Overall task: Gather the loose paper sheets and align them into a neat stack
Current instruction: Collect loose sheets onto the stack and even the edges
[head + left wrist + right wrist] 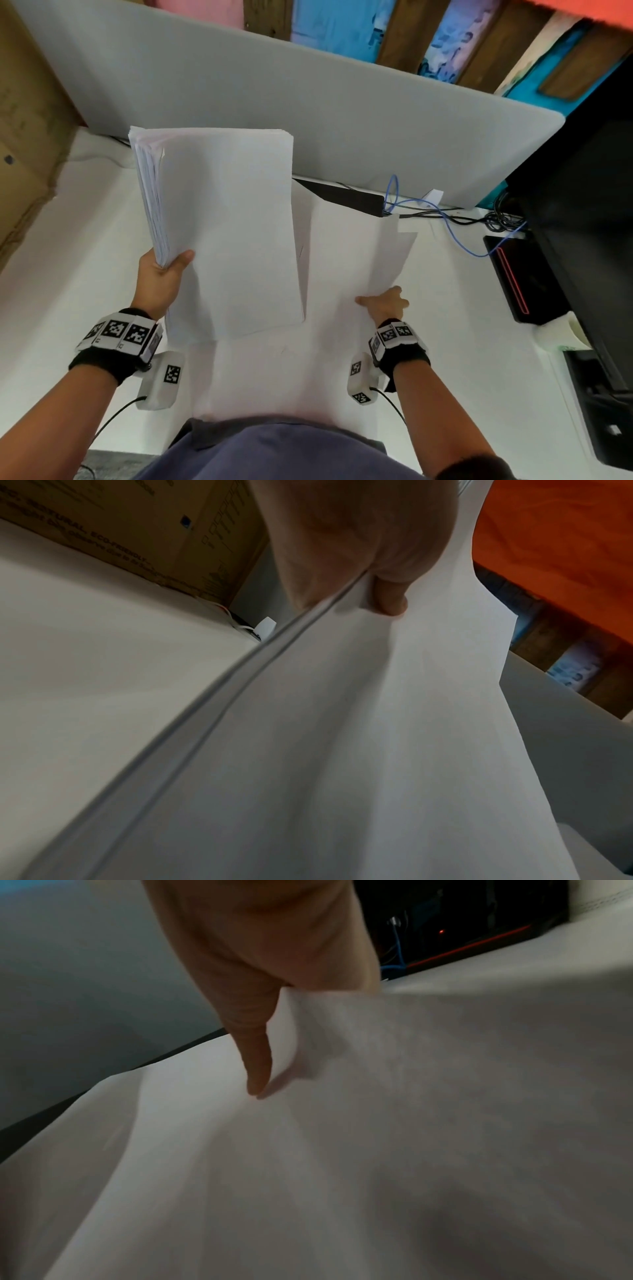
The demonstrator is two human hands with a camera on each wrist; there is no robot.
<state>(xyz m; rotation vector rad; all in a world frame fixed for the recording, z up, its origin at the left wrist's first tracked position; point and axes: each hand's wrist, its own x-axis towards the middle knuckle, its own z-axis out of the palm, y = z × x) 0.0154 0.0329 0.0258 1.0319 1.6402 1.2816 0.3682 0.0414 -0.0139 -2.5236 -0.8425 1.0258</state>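
Left hand [160, 278] grips a thick bundle of paper [226, 233] at its near left corner, thumb on top, fingers hidden underneath; the bundle is lifted off the desk [85, 240] and angles up and away from the hand. Left wrist view confirms the thumb [390, 599] pressed on the top sheet with the bundle's edge running past the palm. Edges of the bundle look roughly matched but the left side is fanned, the sheets stepped rather than flush, so it is not squared up yet. Right hand [383, 303] is on the loose sheets [346, 246] just beyond and left of it; these lie spread on the desk, overlapping at different angles, partly tucked under the right edge of the lifted bundle. In the right wrist view one finger [257, 1066] points down onto the paper and the top sheet's edge rises against the palm, so it looks like the hand is pinching a loose sheet, though the other fingers are hidden and the picture is blurred. More white paper lies near the person's body below both hands. Judgement: well over half is gathered, most sheets already in the left-hand bundle. Left to do: pick up the few loose sheets under the right hand, add them, tap the edges flush, set the stack down.
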